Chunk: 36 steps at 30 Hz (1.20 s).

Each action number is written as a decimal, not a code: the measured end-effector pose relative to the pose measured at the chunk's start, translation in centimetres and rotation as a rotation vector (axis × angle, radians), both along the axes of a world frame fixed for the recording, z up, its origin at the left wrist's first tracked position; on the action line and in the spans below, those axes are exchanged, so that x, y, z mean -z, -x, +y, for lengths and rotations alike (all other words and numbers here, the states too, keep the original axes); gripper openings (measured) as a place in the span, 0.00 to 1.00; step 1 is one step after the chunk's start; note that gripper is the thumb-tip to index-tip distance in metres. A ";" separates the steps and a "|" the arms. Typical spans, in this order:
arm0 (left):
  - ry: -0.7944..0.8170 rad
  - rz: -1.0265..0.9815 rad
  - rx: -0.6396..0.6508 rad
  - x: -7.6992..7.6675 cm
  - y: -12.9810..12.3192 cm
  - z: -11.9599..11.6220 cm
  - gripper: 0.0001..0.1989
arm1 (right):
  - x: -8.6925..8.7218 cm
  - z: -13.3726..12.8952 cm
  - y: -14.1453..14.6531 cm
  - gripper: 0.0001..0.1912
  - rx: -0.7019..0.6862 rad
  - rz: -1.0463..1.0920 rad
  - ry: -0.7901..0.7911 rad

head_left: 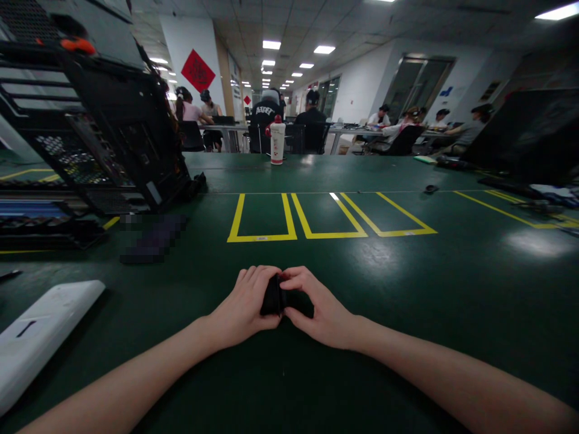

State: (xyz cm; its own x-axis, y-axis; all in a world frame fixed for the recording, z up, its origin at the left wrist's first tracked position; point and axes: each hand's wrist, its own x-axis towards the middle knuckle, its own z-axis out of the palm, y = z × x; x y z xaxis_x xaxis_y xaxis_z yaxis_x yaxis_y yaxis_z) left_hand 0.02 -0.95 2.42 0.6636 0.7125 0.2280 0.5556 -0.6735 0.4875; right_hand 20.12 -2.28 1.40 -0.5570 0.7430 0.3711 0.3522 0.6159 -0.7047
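From my remote seat I watched both bare hands meet over the dark green table, with a small black object between them. It sat in the hollow of the left hand, whose fingers curved over its far side while the thumb lay along its near side, gripping it. The right hand came at it from the other side: I saw thumb and fingertips pinching its right edge, the palm held away from it so that table showed in the gap. I could not tell whether its underside touched the table, nor make out its details.

Beyond the hands lay three yellow tape outlines, well apart from the object, and a pale cup stood upright farther back. Near the left forearm I had a white device lying flat; behind that, a black open-framed case stood at the left.
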 end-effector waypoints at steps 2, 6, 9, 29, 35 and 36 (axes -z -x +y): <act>-0.003 0.003 -0.002 0.1 0.0 0.0 0.27 | -0.1 -0.1 -0.1 0.16 -0.012 0.001 0.012; -0.017 0.005 -0.003 0.1 -0.1 0.0 0.26 | 0.0 0.0 0.0 0.10 0.000 -0.004 0.029; -0.031 0.003 -0.002 0.2 -0.1 0.1 0.27 | 0.2 0.1 0.2 0.16 0.004 0.039 0.081; -0.021 -0.019 0.001 0.0 0.0 0.1 0.26 | 0.5 0.4 0.4 0.17 -0.006 0.157 0.248; -0.031 -0.005 -0.004 0.3 0.0 0.2 0.27 | 0.3 0.3 0.2 0.19 -0.034 0.116 0.211; -0.032 -0.006 -0.008 0.3 0.0 0.2 0.28 | 0.3 0.3 0.2 0.19 -0.043 0.117 0.195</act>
State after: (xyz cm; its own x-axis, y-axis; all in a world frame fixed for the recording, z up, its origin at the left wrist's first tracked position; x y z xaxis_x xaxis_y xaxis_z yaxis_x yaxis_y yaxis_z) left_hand 0.05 -0.77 2.11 0.6569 0.7097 0.2545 0.5582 -0.6847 0.4687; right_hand 19.90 -1.99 1.07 -0.5512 0.7835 0.2868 0.2371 0.4767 -0.8465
